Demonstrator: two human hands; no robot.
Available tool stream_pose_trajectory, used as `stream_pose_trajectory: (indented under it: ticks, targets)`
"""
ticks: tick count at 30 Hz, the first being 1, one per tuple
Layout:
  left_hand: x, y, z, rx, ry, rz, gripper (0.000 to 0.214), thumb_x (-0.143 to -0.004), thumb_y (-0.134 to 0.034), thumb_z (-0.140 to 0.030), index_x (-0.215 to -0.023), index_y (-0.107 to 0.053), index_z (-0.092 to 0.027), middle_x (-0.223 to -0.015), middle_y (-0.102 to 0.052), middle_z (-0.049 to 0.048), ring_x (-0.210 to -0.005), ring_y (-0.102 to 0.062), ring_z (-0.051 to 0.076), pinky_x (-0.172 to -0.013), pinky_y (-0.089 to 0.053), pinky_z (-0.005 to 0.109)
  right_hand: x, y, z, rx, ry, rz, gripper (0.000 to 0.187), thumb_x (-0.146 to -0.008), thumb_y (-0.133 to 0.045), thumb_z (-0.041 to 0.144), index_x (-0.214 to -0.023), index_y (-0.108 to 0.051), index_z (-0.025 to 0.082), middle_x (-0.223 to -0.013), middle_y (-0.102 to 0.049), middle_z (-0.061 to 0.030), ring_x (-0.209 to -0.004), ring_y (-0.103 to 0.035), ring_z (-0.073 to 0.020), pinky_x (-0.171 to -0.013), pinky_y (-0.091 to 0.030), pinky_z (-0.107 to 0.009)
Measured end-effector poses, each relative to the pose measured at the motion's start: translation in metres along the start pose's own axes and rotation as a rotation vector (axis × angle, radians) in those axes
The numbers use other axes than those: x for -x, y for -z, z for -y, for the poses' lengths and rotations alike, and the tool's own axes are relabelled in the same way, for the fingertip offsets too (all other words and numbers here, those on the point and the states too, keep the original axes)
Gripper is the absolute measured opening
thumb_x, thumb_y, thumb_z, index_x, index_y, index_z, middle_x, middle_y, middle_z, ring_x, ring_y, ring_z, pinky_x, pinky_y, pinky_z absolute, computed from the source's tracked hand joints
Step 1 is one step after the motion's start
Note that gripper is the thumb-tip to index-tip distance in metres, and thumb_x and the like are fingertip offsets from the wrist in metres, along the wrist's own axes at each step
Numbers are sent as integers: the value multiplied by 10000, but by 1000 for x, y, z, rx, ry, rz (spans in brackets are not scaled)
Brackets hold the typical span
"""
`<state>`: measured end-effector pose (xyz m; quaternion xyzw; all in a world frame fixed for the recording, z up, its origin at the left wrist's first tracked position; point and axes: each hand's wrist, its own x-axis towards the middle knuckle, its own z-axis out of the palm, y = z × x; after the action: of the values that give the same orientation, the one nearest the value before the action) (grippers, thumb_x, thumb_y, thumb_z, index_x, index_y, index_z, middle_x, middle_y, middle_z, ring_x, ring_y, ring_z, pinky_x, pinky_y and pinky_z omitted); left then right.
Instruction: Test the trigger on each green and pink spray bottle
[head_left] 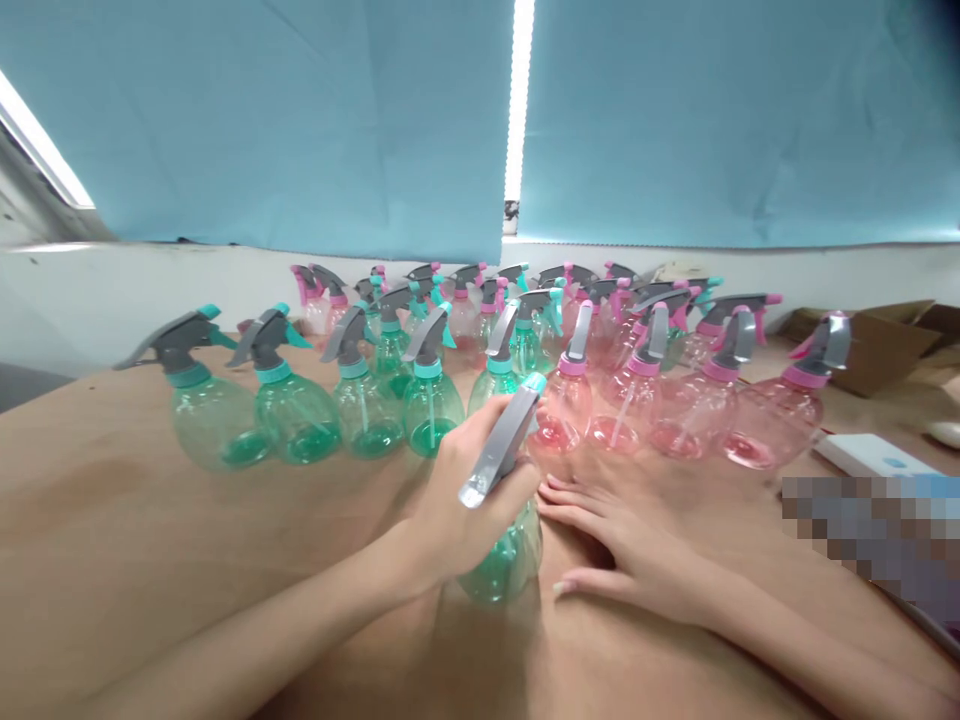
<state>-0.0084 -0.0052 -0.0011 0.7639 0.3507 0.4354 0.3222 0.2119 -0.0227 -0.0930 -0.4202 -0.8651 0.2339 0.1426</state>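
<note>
The green spray bottle (511,562) stands on the brown counter (112,520) right in front of you, near the middle of the view and a little closer to you than all the other bottles. Your left hand (465,500) is clenched around its neck, the fingers wrapped just under the grey trigger head (499,452). That head slants up and away from you and ends in a teal nozzle tip. The round see-through body shows below your palm. Your right hand (630,550) holds nothing: it lies flat on the counter with the fingers stretched out, the fingertips just beside the bottle's body, and whether they touch it you cannot tell. Behind your hands runs a front row of bottles. The green ones (300,415) with teal collars stand to the left, and the pink ones (675,420) with pink collars stand to the right. The two colours meet just beyond the held bottle. Further back, more green and pink bottles crowd together against the white wall. At the right edge of the counter lies a flat white box (870,455), and behind it sits an open cardboard box (877,345). Blue sheets (300,120) hang over the window above, with a bright strip of light between them.
</note>
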Motion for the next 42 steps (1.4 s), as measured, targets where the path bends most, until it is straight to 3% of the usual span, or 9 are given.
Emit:
stream_pose_trajectory:
  ticks: [11, 16, 25, 35, 42]
  targets:
    - [-2, 2, -3, -18, -15, 8, 211, -741, -472, -125, -938, -508, -190, -770, -496, -13, -629, -411, 122, -609, -380, 283, 0, 7, -2, -15, 33, -6, 723, -850, -619, 618, -1456, -448, 263, -1535, -396, -80, -1407, -361, -320, -1156, -279, -540]
    - [-2, 2, -6, -10, -2, 3, 194, -738, -478, -133, -922, -511, -184, -713, -466, -30, -607, -407, 116, -595, -373, 274, 0, 8, -3, 3, 18, 14, 739, -853, -598, 637, -1453, -454, 230, -1537, -391, -84, -1415, -348, -310, -1163, -283, -514]
    - [-4, 3, -7, -4, -16, -3, 128, -744, -472, -151, -864, -484, -193, -714, -461, -26, -613, -401, 120, -603, -369, 280, 2, 7, -5, -13, 17, -10, 732, -859, -602, 625, -1470, -426, 262, -1541, -388, -71, -1424, -328, -313, -1165, -262, -534]
    - [-2, 5, -7, 20, 12, 10, 97, -761, -467, -118, -801, -521, -188, -563, -358, -72, -490, -287, 86, -471, -255, 240, 2, 7, -6, -35, 29, -14, 746, -853, -612, 622, -1485, -394, 292, -1540, -393, -65, -1423, -330, -317, -1158, -272, -536]
    - [-4, 5, -8, 25, 50, 31, 76, -763, -464, -133, -803, -503, -186, -610, -376, -57, -513, -296, 86, -467, -259, 230, 2, 8, -4, -25, 22, -4, 737, -855, -600, 633, -1475, -416, 279, -1541, -389, -64, -1427, -322, -316, -1163, -265, -532]
